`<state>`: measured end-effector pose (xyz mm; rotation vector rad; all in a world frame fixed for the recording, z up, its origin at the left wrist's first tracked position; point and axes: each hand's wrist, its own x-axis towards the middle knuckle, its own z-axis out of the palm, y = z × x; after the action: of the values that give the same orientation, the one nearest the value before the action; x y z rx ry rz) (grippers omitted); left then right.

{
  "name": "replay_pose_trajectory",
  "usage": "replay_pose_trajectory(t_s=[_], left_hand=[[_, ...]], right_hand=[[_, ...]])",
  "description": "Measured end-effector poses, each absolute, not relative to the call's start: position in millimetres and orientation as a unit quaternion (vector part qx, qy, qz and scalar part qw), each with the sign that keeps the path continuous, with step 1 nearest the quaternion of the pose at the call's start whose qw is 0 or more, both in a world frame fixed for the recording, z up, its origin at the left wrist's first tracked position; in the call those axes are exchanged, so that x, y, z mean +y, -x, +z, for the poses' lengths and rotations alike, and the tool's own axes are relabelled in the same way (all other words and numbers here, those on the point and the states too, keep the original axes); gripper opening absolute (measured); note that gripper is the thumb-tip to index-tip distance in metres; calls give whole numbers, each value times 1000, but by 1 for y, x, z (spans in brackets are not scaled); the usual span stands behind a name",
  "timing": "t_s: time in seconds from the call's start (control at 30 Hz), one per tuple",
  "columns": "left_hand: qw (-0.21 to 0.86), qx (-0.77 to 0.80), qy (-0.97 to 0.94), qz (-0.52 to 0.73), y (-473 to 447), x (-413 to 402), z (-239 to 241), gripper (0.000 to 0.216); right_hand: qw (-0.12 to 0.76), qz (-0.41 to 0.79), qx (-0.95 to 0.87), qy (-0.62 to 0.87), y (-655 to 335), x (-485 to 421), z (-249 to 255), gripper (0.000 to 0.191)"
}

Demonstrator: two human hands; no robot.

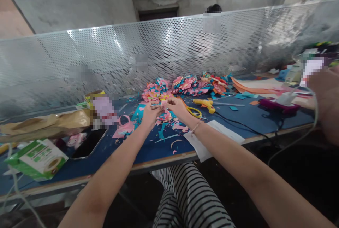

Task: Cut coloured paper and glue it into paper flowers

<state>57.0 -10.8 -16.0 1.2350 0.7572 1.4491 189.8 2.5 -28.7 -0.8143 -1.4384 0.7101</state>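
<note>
Presently, pink piece (164, 104): raised between the fingertips, left of the yellow glue gun (208, 105) and above the scraps; small, probably paper, its exact shape too blurred to tell.
Right hand (177, 107): thumb and fingers closed narrowly on the pink piece, just left of the glue gun.
Left hand (150, 112): farther left of the glue gun, fingertips brought close together at the piece's other edge; they seem to share the hold, though how firmly cannot be told.
Fingertip work: the step in hand looks like shaping or folding the piece, a judgement from the two-handed pinch.
Next pinch: it seems to call for one hand steadying the piece while the other presses or turns it lightly, as thin paper would crease easily.
Paper scraps (162, 133): pink and blue bits strewn left of the glue gun and nearer the person, on the blue tabletop (153, 150).
Paper flowers (185, 83): heaped in pink, blue and red beyond the glue gun.
White sheet (227, 133): nearer the person than the glue gun, partly under the right forearm.
Green box (39, 159): well left of the glue gun.
Perforated screen (111, 51): upright behind the glue gun and flowers.
</note>
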Motion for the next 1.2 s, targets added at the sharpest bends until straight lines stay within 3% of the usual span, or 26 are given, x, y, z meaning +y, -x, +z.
replay_pose_trajectory(t_s=[0.73,1.2], left_hand=[[523,346,-461,628,-55,-5,-16,33],[506,339,-489,624,-53,-6,-16,39]], right_hand=[[585,347,-650,339,-189,-4,-27,31],[587,391,-632,322,-190,-3,-30,29]])
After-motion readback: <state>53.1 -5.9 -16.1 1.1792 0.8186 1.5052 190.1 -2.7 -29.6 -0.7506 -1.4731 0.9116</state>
